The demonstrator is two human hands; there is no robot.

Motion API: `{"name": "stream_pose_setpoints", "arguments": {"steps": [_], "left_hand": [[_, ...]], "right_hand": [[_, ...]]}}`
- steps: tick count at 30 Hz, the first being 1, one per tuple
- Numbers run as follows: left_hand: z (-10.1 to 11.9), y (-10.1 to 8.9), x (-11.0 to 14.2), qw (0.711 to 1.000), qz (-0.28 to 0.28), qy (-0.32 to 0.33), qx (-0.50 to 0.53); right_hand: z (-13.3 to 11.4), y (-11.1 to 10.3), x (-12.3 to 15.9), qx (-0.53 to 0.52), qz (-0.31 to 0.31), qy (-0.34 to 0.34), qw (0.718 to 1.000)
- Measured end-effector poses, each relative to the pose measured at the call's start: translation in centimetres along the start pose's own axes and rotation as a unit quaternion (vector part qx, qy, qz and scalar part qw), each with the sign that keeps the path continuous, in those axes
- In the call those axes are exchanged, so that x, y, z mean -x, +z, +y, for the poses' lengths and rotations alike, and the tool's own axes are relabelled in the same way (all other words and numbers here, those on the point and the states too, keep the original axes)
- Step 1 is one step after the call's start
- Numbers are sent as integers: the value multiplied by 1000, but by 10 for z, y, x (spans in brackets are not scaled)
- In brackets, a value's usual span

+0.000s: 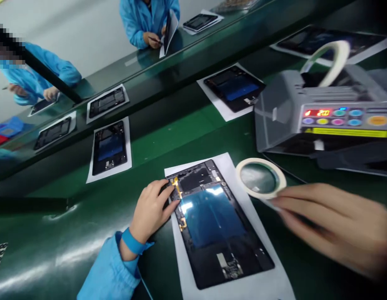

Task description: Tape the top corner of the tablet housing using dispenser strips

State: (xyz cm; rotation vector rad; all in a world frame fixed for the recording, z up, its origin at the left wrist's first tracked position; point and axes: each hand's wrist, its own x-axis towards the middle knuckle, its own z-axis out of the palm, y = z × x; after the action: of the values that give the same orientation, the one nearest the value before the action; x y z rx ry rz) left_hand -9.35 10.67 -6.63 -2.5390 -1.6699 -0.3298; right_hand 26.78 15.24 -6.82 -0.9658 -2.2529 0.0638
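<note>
An opened tablet (209, 221), with a dark frame, a shiny blue film-covered battery area and orange flex cables, lies on a white sheet (193, 287) in front of me. My left hand (154, 206), in a blue wristband (132, 242), rests its fingertips on the tablet's upper left edge, fingers slightly apart. To the right, a roll of cream tape (240, 177) sits by the sheet's edge. My right hand (331, 221), partly blurred, pinches the near rim of this roll between thumb and fingers.
A grey tape dispenser (281, 112) with a lit display and another tape roll (342, 58) stands at the right. Other opened tablets on paper (109, 146) (234, 85) lie on the green bench (162, 139). Across it, people in blue work clothes (149, 21) handle tablets. A dark bar (40, 66) crosses upper left.
</note>
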Motion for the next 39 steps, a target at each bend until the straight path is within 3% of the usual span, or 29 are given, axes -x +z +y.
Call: {"name": "stream_pose_setpoints", "arguments": {"steps": [2, 5, 8, 10, 16, 27, 31, 34, 39], "left_hand": [[-5, 3, 0, 1000, -10, 9, -2], [-7, 8, -2, 1000, -16, 14, 15], [-6, 12, 0, 999, -20, 2, 43], [-6, 14, 2, 998, -16, -5, 62], [-7, 21, 4, 995, 9, -11, 98], [-5, 25, 4, 994, 7, -18, 103], [-5, 19, 6, 994, 18, -21, 110], [6, 2, 18, 993, 11, -51, 107], [50, -18, 48, 994, -73, -54, 56]], "right_hand": [[-27, 37, -40, -34, -24, -94, 995], [-50, 94, -90, -40, -17, -131, 990], [-56, 134, -110, -36, -33, -133, 990], [-55, 146, -110, -42, -47, -136, 989], [-53, 147, -104, -45, -73, -152, 985], [-54, 145, -103, -11, -91, -179, 980], [-56, 141, -106, 33, -101, -203, 973], [-63, 138, -109, 76, -129, -218, 964], [-74, 133, -97, 139, -166, -238, 947]]}}
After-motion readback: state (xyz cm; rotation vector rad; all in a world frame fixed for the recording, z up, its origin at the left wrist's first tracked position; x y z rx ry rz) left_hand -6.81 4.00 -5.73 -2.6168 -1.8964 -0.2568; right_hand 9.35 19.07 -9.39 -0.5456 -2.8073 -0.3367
